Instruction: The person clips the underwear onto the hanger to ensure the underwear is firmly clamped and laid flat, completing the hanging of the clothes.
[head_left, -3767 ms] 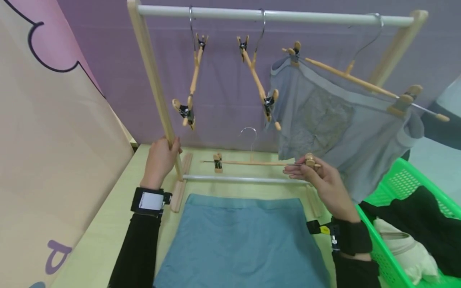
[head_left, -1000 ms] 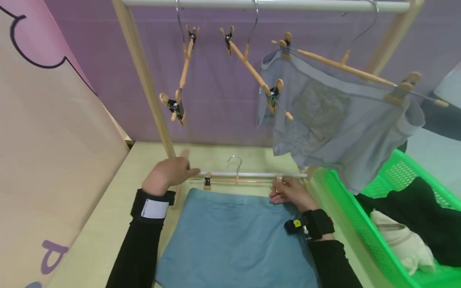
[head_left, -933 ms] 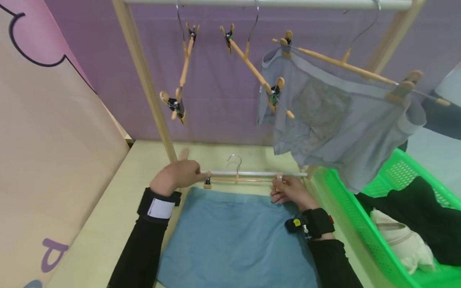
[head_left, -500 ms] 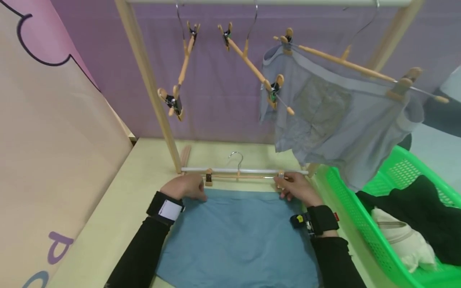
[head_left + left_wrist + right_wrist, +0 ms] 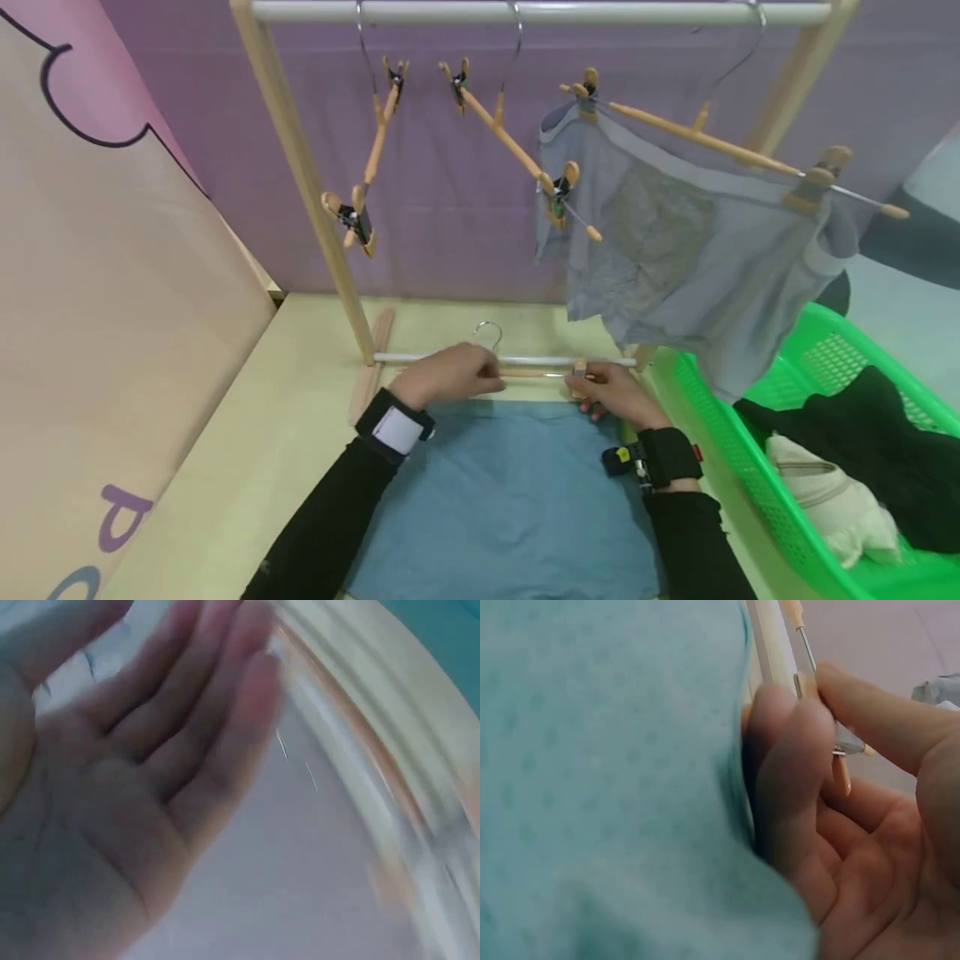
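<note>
A wooden clip hanger (image 5: 527,374) lies level along the rack's low white rail, just beyond the waist edge of a teal garment (image 5: 510,492) spread flat. My right hand (image 5: 619,395) pinches the hanger's right clip (image 5: 579,369) between thumb and fingers. In the right wrist view, the clip (image 5: 841,774) shows between the thumb and fingertips, with the teal cloth (image 5: 615,765) beside them. My left hand (image 5: 450,373) reaches across the hanger's left half and hides its left clip. Its fingers look loosely straight, holding nothing, in the left wrist view, where the palm (image 5: 97,817) faces the camera.
A wooden rack with a white top rail (image 5: 442,12) stands over the table. Two bare clip hangers (image 5: 378,142) and one with grey shorts (image 5: 667,225) hang from it. At the right is a green basket (image 5: 757,467) with black and cream cloth.
The hanger has come down in front of the low rail. My left hand left the rack post, passed over the garment's left corner and moved right above the hanger. My right hand keeps the clip.
</note>
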`<state>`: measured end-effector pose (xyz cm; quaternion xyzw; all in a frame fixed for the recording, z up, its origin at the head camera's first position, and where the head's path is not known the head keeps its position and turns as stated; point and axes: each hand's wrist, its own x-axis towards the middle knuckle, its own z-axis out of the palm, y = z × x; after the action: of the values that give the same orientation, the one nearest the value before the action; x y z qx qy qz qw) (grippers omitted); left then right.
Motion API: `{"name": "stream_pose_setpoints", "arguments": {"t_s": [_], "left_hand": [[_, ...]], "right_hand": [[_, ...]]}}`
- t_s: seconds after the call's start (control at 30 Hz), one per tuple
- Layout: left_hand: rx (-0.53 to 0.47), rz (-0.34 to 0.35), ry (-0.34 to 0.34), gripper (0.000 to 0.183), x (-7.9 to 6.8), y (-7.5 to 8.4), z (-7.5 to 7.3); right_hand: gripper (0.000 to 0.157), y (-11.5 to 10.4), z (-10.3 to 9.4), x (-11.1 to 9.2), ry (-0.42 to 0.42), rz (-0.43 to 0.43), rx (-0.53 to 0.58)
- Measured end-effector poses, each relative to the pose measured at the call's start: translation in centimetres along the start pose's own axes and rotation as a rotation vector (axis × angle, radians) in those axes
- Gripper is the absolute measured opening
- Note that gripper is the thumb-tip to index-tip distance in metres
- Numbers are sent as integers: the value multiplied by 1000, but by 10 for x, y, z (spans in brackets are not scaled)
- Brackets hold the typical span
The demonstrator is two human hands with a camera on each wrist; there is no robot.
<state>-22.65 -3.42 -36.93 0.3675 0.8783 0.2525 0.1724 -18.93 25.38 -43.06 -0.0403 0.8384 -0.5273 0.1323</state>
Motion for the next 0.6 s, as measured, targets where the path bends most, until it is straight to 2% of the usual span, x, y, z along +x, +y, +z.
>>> {"name": "stream_pose_setpoints", "arguments": {"t_s": [0.13, 0.27, 0.4, 0.6], "left_hand": [[-134, 45, 77, 28, 49, 21, 11], [-224, -8, 133, 41, 88, 31, 34], [-249, -61, 94, 44, 104, 37, 50], [-276, -44, 33, 59, 115, 43, 59]], "right_hand": [[34, 2, -2, 1, -29, -32, 12], [29, 6, -5, 0, -61, -66, 15], [33, 6, -7, -2, -68, -85, 4], [33, 2, -13, -6, -41, -136, -54]]}}
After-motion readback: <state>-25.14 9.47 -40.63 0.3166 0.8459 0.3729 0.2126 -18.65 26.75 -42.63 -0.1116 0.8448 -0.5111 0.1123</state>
